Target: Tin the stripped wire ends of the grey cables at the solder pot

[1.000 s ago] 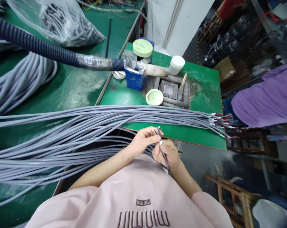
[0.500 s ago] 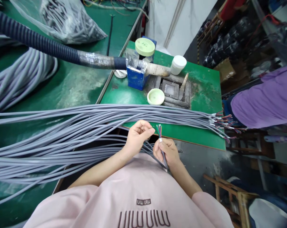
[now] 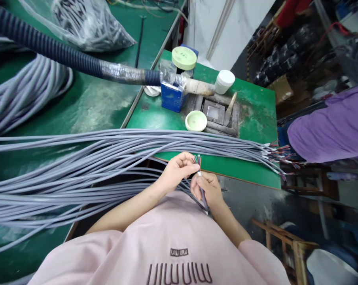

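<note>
My right hand [image 3: 209, 189] is closed round a grey cable [image 3: 204, 199] near its end, in front of my chest. From a white band at the cable's tip, a fan of thin coloured wires [image 3: 199, 159] points upward. My left hand [image 3: 179, 171] has its thumb and fingertips pinched at the left side of these wires; which strands lie between them is too small to tell. Just beyond my hands, a long bundle of grey cables [image 3: 167, 139] stretches across the green bench, its stripped coloured ends [image 3: 281, 152] at the right.
Behind the bundle sit a grimy solder pot [image 3: 216, 113], a pale green lid [image 3: 196, 120], a white tub [image 3: 224, 81] and a blue box [image 3: 171, 97] under a ribbed hose [image 3: 78, 59]. Coiled cable [image 3: 39, 87] lies left. A person in a purple top [image 3: 330, 122] is at the right.
My left hand has moved slightly right, and its fingertips have come to the coloured wires. The right hand keeps its hold on the cable. The view has shifted a little.
</note>
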